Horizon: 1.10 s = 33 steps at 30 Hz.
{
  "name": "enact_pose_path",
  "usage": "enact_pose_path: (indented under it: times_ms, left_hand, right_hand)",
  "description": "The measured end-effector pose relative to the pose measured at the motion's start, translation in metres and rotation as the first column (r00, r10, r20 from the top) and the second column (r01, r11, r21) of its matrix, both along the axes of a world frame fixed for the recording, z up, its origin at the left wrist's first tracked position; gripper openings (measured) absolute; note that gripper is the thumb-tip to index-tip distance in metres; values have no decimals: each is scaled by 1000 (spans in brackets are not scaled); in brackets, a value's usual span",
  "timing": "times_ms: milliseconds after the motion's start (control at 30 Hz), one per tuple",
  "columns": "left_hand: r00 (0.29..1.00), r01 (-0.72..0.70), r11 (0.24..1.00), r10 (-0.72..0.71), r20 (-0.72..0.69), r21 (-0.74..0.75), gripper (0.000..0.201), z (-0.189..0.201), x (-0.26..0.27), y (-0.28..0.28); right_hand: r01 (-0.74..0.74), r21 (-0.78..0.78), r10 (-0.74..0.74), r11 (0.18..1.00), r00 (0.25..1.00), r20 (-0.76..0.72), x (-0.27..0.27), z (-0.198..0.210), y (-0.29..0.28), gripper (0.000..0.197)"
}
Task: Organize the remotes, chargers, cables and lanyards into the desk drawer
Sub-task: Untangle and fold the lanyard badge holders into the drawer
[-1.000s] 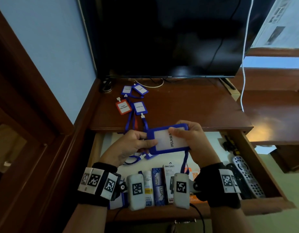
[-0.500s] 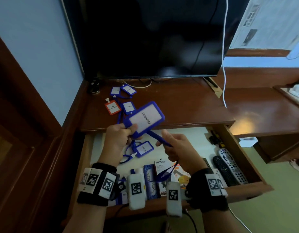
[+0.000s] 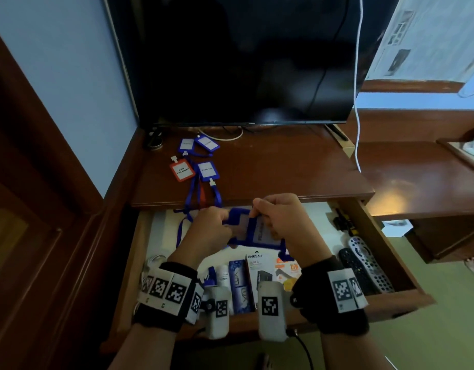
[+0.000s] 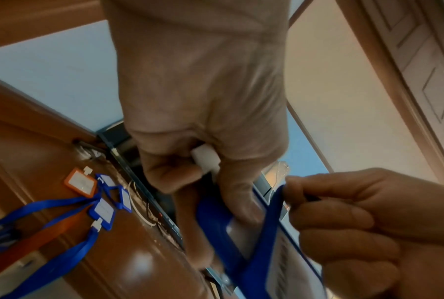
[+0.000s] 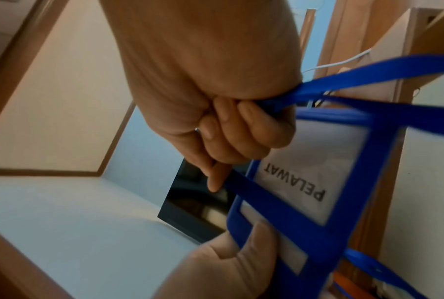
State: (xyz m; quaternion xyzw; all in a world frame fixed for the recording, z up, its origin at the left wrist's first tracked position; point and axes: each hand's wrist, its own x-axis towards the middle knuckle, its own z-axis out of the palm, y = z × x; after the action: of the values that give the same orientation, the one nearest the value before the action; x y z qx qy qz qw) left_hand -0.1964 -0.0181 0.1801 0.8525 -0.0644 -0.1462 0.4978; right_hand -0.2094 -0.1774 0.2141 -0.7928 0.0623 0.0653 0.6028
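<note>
Now: badge in both hands over the open drawer

Both my hands hold one blue badge (image 3: 253,231) above the drawer (image 3: 369,236), at about 6 o'clock from the TV (image 3: 243,57). My left hand (image 3: 213,233) is clamped on the badge's 9 o'clock edge, thumb on its face. My right hand (image 3: 281,222) has its fingers curled around the blue strap (image 5: 364,74), which crosses the card printed "PELAWAT".

On the desk (image 3: 283,166), at 11 o'clock from my hands: three blue badges (image 3: 207,170) and one orange badge (image 3: 182,170), their straps trailing over the desk's front edge toward the drawer.

Inside the drawer: two remotes (image 3: 369,265) at 3 o'clock along the right wall, small boxes (image 3: 259,273) at 6 o'clock near the front, a white cable (image 3: 150,263) at 8 o'clock by the left wall. Dark items at 2 o'clock, too dim to identify.
</note>
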Motion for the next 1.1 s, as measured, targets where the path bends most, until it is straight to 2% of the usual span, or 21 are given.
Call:
enact_pose_path:
  times_ms: [133,267,333,400,467,533,600,667,733,833,900,967,1100]
  left_hand:
    - [983,176,972,-165,-81,157,6,3,0,6]
    - [941,301,950,-282,-185,80,6,8,-5,17]
    - [933,302,953,-290,-214,28,8,9,-7,24]
    - [931,285,957,-289,-225,-48,10,10,-7,33]
    - [929,283,948,-308,-206,-143,12,12,-8,41]
    - [934,276,934,-317,-165,-226,16,13,-6,46]
    - [946,263,918,-306,-107,-296,19,12,-5,46]
    - [969,197,898,-240,-62,-393,20,7,-5,42]
    - [992,72,851,-113,-48,-520,20,0,-6,39]
    - [995,-97,741,84,-52,-664,23,-4,-9,33]
    - [979,-186,646,190,-81,-740,25,1,-7,29]
    - [948,-286,573,288,-138,-768,21,5,-2,30]
    - [880,-429,526,425,-210,-735,14,4,8,32]
  right_hand:
    - [-28,-254,53,967,994,92,-3,-13,-2,38]
    - [-112,-356,142,928,988,61,-2,-21,-12,35]
    - [-202,-351,221,914,975,15,-4,-24,-18,35]
    - [-306,-253,313,918,950,-14,-8,-30,-26,35]
    - [-375,-47,376,926,927,9,-13,-41,-33,35]
    - [-373,142,373,917,928,27,-14,-54,-34,34]
    - [-343,259,347,903,937,31,-13,-63,-29,32]
    - [-303,326,310,896,950,31,-11,-69,-25,34]
    - [-231,387,243,893,970,19,-12,-73,-22,41]
    - [-206,471,237,858,971,-8,-14,-78,-14,33]
    - [-206,473,243,857,970,-16,-13,-83,-8,37]
    - [-197,451,235,871,972,-29,-12,-82,-6,41]
    - [-215,344,236,914,971,-21,-8,-67,-6,41]
